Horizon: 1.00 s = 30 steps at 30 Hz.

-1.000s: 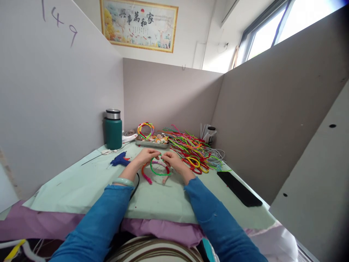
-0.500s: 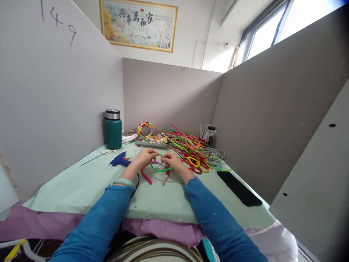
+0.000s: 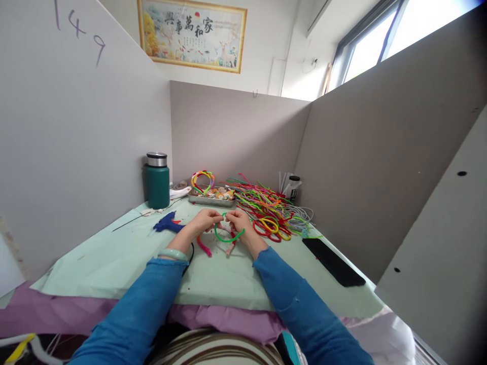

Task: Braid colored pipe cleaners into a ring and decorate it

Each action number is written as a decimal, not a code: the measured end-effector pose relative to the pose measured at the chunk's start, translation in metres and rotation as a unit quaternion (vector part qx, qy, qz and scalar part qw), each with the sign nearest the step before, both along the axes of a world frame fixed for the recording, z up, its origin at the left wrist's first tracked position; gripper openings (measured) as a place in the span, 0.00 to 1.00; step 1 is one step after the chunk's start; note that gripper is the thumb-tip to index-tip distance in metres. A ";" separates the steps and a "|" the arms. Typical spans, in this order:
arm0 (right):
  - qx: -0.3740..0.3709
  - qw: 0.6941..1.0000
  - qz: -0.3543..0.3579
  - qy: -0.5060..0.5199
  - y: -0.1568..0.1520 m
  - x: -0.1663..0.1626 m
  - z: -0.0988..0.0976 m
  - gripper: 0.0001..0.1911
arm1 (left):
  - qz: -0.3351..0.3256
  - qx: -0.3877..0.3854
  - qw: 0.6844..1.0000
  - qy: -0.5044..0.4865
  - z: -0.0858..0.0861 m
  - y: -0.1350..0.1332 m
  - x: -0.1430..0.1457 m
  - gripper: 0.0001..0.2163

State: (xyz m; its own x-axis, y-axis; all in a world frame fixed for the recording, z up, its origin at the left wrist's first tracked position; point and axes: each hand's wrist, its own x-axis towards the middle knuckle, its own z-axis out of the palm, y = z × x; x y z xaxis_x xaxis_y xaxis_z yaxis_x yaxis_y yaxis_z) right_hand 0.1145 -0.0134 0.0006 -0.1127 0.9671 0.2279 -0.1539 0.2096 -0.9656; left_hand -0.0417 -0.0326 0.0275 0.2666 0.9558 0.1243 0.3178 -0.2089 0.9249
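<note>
My left hand [image 3: 203, 221] and my right hand [image 3: 239, 221] meet over the pale green table cover [image 3: 114, 253], fingers pinched together on a green pipe cleaner [image 3: 228, 237] that curves in a loop below them. Under the hands lie an orange and pink pipe cleaner [image 3: 203, 246] and a short pink piece [image 3: 230, 249]. A jade bangle [image 3: 173, 253] sits on my left wrist. Both arms wear blue sleeves.
A blue glue gun [image 3: 167, 223] lies left of my hands, a green flask [image 3: 157, 181] behind it. A metal tray of small pieces [image 3: 212, 195] and a pile of coloured pipe cleaners [image 3: 268, 210] lie further back. A black phone [image 3: 334, 261] rests at the right. Grey partitions enclose the table.
The green loop has turned and shifted slightly right between my fingers, and both hands have crept a little to the right. Everything else on the table is as before.
</note>
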 end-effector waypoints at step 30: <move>0.059 0.991 0.027 -0.114 0.003 0.007 -0.003 0.07 | -0.010 -0.027 1.000 0.004 -0.001 0.000 -0.002 0.19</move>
State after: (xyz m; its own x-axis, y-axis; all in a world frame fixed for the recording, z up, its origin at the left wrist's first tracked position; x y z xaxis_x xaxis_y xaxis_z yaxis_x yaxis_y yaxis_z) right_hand 0.1219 -0.0102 -0.0029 -0.2257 0.9263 0.3018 0.0519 0.3208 -0.9457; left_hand -0.0439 -0.0326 0.0266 0.2861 0.9556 0.0710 0.3208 -0.1654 0.9326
